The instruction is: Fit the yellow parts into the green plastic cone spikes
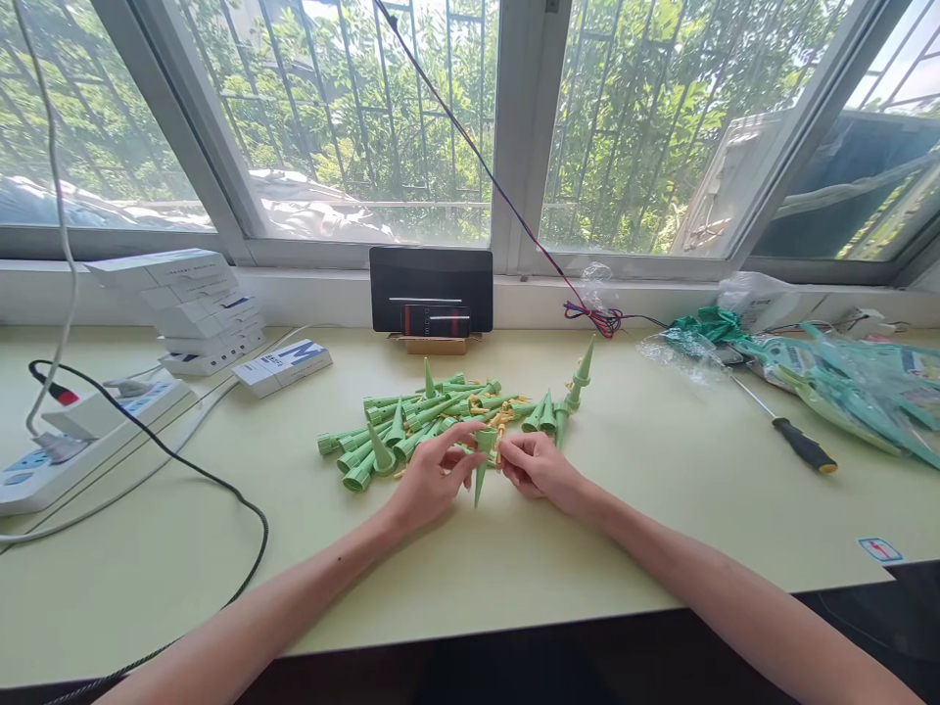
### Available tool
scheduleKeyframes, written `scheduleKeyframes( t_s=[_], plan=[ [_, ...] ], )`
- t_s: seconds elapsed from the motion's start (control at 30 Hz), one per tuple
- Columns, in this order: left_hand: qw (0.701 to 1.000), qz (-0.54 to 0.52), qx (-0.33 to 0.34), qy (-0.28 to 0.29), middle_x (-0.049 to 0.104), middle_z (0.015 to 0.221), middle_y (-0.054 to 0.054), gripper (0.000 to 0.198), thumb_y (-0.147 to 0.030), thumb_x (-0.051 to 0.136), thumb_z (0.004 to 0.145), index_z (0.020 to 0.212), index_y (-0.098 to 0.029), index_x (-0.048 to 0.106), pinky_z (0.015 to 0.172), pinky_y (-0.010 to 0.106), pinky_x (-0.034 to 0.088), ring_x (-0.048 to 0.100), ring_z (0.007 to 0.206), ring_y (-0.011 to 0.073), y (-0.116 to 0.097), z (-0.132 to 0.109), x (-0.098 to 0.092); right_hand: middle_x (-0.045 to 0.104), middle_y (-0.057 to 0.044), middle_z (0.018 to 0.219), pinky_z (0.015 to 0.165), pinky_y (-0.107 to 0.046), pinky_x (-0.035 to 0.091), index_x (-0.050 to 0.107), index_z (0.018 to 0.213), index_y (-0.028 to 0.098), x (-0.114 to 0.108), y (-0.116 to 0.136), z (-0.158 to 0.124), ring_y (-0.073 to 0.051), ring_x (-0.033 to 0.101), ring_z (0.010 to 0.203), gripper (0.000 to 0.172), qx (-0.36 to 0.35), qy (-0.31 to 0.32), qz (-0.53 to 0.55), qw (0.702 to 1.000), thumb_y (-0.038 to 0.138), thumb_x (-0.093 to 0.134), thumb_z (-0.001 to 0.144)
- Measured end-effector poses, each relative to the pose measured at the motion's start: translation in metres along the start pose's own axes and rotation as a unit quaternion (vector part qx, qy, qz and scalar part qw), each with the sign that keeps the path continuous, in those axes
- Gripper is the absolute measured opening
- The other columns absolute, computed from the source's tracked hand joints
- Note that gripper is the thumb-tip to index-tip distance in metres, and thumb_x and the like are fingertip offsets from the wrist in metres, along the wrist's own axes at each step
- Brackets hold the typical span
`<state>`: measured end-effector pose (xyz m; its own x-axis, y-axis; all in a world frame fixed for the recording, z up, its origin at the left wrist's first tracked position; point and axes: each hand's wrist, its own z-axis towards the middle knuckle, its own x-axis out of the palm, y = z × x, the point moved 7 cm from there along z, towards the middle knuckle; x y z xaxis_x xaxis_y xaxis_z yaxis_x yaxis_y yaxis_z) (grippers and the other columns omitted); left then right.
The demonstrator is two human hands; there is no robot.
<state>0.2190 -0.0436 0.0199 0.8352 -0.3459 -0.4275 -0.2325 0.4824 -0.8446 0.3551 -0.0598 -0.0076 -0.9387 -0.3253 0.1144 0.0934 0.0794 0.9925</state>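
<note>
My left hand (439, 472) is closed around the top of a green plant watering spike (480, 482), which points down above the table. Close beside it, my right hand (540, 464) pinches a small orange plastic valve (501, 425) near the spike's wide end; whether the two pieces touch I cannot tell. Behind my hands lies a pile of green spikes (411, 419) with several orange pieces among them. To the right, a few more spikes (540, 413) stand near a spike with a fitting (580, 377) that rises upright.
Stacked white boxes (198, 308), a flat box (283, 367) and a power strip (95, 431) with cables are at left. A tablet (432, 279) with a phone stands at the back. On the right lie a screwdriver (800, 443) and plastic bags (859, 382).
</note>
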Motion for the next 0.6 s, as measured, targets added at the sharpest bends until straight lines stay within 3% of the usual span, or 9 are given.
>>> scheduleKeyframes(
  t_s=[0.2, 0.33, 0.5, 0.6],
  plan=[
    [1.000, -0.005, 0.001, 0.002, 0.059, 0.084, 0.000, 0.031, -0.031, 0.057, 0.091, 0.121, -0.023, 0.056, 0.051, 0.021, 0.047, 0.055, 0.052, 0.0075, 0.000, 0.000, 0.000, 0.042, 0.008, 0.052, 0.033, -0.018, 0.010, 0.054, 0.070, 0.015, 0.002, -0.009, -0.001, -0.001, 0.021, 0.033, 0.045, 0.046, 0.053, 0.070, 0.995, 0.058, 0.060, 0.084],
    [1.000, 0.000, -0.006, -0.003, 0.061, 0.088, 0.001, 0.032, -0.033, 0.056, 0.091, 0.122, -0.024, 0.055, 0.050, 0.021, 0.048, 0.055, 0.053, 0.0079, -0.002, 0.000, 0.000, 0.042, 0.008, 0.052, 0.032, -0.018, 0.010, 0.053, 0.069, 0.015, 0.001, -0.008, 0.001, -0.001, 0.023, 0.032, 0.045, 0.040, 0.045, 0.071, 0.996, 0.058, 0.061, 0.083],
    [0.998, -0.034, -0.032, -0.032, 0.058, 0.106, 0.005, 0.039, -0.040, 0.056, 0.090, 0.127, -0.026, 0.049, 0.045, 0.020, 0.046, 0.056, 0.053, 0.0072, -0.004, 0.001, -0.002, 0.041, 0.008, 0.049, 0.033, -0.019, 0.017, 0.051, 0.067, 0.017, -0.005, 0.008, 0.001, -0.003, 0.028, 0.032, 0.044, -0.053, -0.037, -0.001, 0.998, 0.056, 0.059, 0.086],
    [0.995, -0.076, -0.044, -0.046, 0.057, 0.103, 0.004, 0.031, -0.042, 0.054, 0.092, 0.116, -0.023, 0.050, 0.042, 0.019, 0.043, 0.053, 0.051, 0.0060, -0.001, 0.002, -0.003, 0.042, 0.007, 0.051, 0.036, -0.021, 0.022, 0.049, 0.067, 0.018, -0.008, 0.019, -0.004, -0.004, 0.031, 0.036, 0.041, -0.118, -0.079, -0.034, 0.989, 0.052, 0.057, 0.089]
  ],
)
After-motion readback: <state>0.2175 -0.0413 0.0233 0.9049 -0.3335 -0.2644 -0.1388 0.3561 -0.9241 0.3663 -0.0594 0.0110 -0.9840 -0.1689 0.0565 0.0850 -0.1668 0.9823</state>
